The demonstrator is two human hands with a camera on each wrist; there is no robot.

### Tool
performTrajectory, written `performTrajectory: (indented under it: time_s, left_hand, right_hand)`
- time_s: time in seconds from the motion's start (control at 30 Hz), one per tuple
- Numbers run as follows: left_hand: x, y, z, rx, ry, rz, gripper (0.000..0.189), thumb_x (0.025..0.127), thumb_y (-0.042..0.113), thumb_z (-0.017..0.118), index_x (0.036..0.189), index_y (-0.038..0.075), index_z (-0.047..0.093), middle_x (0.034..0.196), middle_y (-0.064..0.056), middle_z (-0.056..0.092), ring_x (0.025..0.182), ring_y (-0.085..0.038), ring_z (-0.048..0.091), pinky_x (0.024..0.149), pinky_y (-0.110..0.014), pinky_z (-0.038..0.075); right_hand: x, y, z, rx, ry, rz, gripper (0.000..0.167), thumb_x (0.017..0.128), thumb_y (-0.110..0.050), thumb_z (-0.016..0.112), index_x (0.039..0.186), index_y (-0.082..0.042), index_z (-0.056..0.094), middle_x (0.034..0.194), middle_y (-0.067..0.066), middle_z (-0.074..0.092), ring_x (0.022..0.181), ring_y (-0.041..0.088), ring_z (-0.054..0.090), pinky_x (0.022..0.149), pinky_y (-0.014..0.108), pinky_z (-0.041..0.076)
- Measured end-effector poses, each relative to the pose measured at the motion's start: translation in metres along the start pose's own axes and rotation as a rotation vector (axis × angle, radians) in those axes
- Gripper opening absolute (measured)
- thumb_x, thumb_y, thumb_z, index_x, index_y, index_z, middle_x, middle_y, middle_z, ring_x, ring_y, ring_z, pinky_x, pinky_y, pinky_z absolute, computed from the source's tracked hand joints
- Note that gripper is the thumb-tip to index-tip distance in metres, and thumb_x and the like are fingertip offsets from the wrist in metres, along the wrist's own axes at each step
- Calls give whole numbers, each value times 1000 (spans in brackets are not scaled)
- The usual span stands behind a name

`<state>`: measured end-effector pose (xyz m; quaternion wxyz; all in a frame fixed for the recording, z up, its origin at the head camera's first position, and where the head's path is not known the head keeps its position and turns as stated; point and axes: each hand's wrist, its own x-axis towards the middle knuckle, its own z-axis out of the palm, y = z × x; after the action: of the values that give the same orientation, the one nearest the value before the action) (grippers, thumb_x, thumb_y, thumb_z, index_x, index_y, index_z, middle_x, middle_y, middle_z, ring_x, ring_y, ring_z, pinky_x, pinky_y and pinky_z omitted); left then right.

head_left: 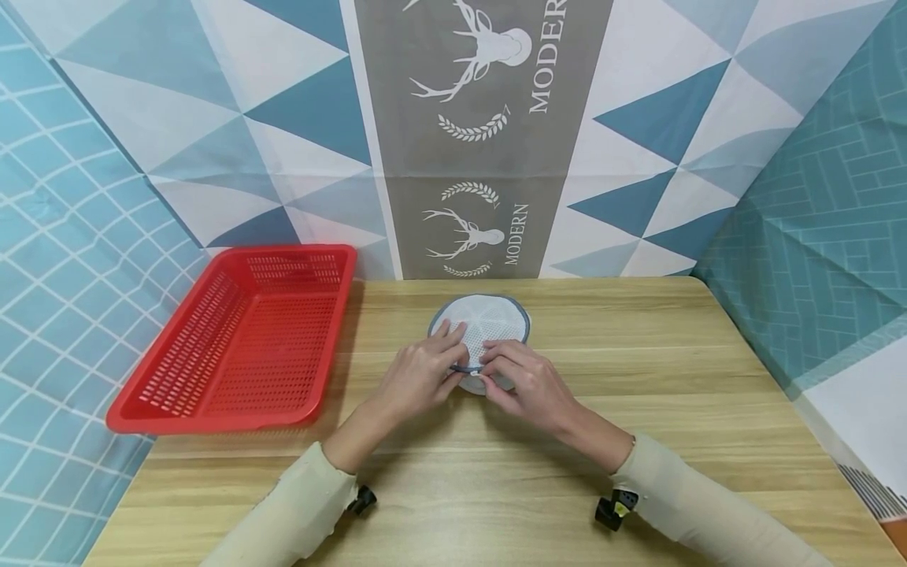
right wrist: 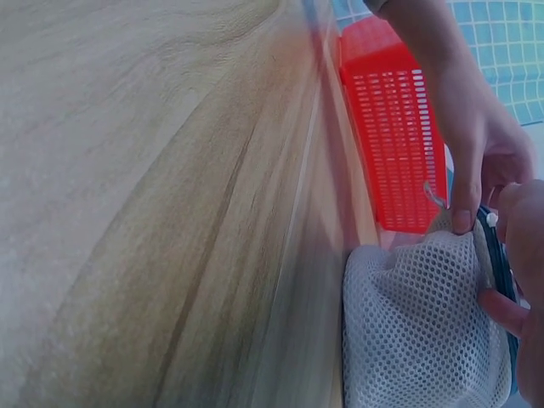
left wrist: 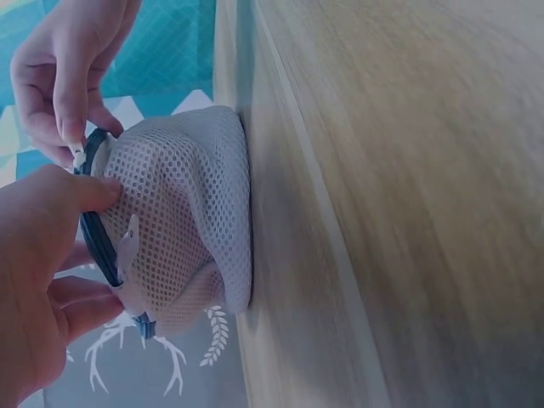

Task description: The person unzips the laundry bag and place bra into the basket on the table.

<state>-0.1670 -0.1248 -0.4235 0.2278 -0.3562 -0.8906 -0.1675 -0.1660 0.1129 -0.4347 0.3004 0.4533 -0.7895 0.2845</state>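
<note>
A white mesh laundry bag [head_left: 489,315] with a blue zipper edge [left wrist: 100,242] stands upright on the wooden table, its round top facing up. My left hand [head_left: 423,370] holds the near left part of the rim, thumb on the mesh side and fingers over the top. At the front of the zipper, my right hand [head_left: 527,382] pinches the small white zipper pull [left wrist: 78,155] between thumb and fingers. A pale tab [left wrist: 128,246] hangs from the side of the bag in the left wrist view. Both hands nearly meet at the near rim.
A red plastic basket [head_left: 328,346] with perforated walls sits on the table's left side, left of the bag. Behind the table rises a patterned cloth backdrop [head_left: 482,157]. Tile-patterned sheets [head_left: 64,299] flank the table on both sides.
</note>
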Motion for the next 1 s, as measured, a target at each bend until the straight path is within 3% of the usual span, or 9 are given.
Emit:
performTrajectory:
  time_s: [0.23,0.33,0.43,0.53,0.67,1.0]
  left_hand:
    - [-1,0,-1,-27,-15,-6,27,87,6,92,91,17,68,152,-23,71,135,-52,73,78,-52,72]
    - [-2,-1,-1,-18,-15,-18,28,86,5,93,91,17,68,153,-21,71,136,-50,73,68,-44,69]
    - [-1,-1,-1,-3,-7,-27,29,85,8,94,91,18,68,153,-19,72,136,-48,74,57,-33,59]
    - [1,0,0,5,9,-25,31,85,15,97,92,18,68,150,-18,74,135,-47,75,53,-30,52]
    - [2,1,0,5,25,-16,33,85,20,100,92,19,68,147,-19,76,134,-46,76,53,-33,55]
    - [1,1,2,9,-1,11,28,88,14,96,93,19,69,150,-22,73,136,-47,75,57,-41,62]
  right_hand:
    - [-1,0,0,13,-22,16,12,87,0,84,93,-8,76,107,9,83,119,30,82,99,44,69]
    - [-1,0,0,11,-8,10,13,87,0,84,94,-7,76,107,9,83,118,31,83,98,45,69]
    - [-1,0,0,8,1,10,14,86,1,85,93,-7,77,107,9,83,118,31,83,98,45,69]
    - [0,0,-1,3,1,16,14,86,1,86,93,-7,77,106,8,84,118,30,83,99,46,69]
    - [1,-2,-2,-5,0,23,14,86,1,87,92,-8,79,104,7,84,119,29,83,99,46,69]
    - [0,-2,-1,-3,-5,26,11,88,-1,86,94,-7,79,106,7,84,118,29,83,99,45,69]
